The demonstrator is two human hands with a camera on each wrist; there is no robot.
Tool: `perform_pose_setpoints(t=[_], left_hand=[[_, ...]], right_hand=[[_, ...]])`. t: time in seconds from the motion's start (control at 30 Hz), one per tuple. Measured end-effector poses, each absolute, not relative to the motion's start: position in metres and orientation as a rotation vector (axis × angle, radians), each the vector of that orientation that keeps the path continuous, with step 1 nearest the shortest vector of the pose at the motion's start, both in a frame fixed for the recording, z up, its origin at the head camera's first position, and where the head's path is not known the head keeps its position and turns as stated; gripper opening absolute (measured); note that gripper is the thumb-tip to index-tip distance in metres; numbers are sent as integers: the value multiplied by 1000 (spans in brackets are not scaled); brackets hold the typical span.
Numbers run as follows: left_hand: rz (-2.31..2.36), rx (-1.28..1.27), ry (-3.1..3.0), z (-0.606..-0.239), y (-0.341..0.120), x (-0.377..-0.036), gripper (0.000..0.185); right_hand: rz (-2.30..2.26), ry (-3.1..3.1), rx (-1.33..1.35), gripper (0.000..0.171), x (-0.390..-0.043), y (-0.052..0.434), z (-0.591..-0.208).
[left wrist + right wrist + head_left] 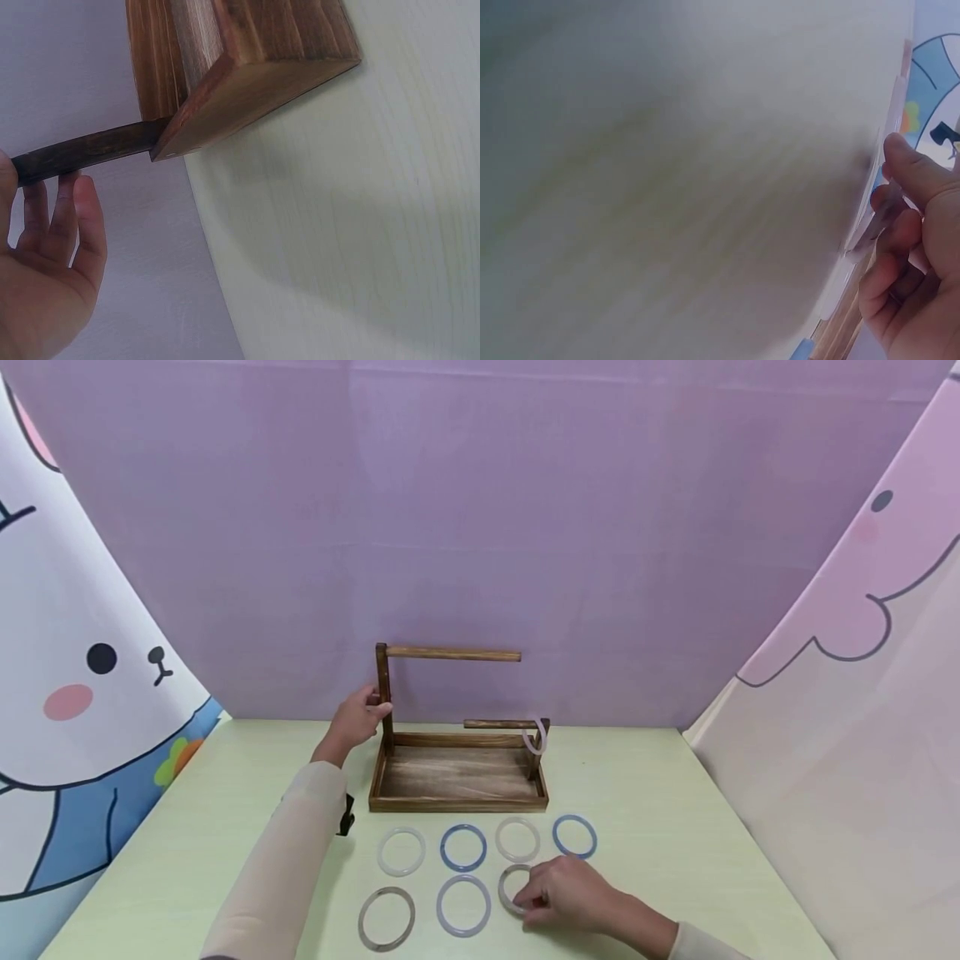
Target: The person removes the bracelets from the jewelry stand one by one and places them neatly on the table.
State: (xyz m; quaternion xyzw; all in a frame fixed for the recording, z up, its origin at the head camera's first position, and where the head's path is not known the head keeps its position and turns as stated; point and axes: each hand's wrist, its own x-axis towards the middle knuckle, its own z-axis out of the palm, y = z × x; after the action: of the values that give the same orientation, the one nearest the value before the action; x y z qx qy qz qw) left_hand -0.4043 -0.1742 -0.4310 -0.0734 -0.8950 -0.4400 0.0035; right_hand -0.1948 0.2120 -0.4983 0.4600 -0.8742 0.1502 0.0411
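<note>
right hand [572,895] pinching a grey translucent bangle [514,888] on the pale green table [675,827]; left hand [360,714] gripping the tall post of the dark wooden stand [457,772].
the head view shows the bangle in the front row, six more around it and one on the stand's low peg; the right wrist view shows only thumb and fingers closed on its rim, and the left wrist view the fingers curled at the post.

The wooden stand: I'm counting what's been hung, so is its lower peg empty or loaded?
Loaded: one pale bangle hangs on the lower peg of the wooden stand; the upper peg is bare.
</note>
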Motion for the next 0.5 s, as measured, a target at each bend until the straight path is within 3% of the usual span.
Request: perform_pose_setpoints(t=[0.5], left_hand=[[-1381, -234, -2801, -430, -173, -403, 37]], right_hand=[[539, -2845, 1347, 14, -198, 211, -499]])
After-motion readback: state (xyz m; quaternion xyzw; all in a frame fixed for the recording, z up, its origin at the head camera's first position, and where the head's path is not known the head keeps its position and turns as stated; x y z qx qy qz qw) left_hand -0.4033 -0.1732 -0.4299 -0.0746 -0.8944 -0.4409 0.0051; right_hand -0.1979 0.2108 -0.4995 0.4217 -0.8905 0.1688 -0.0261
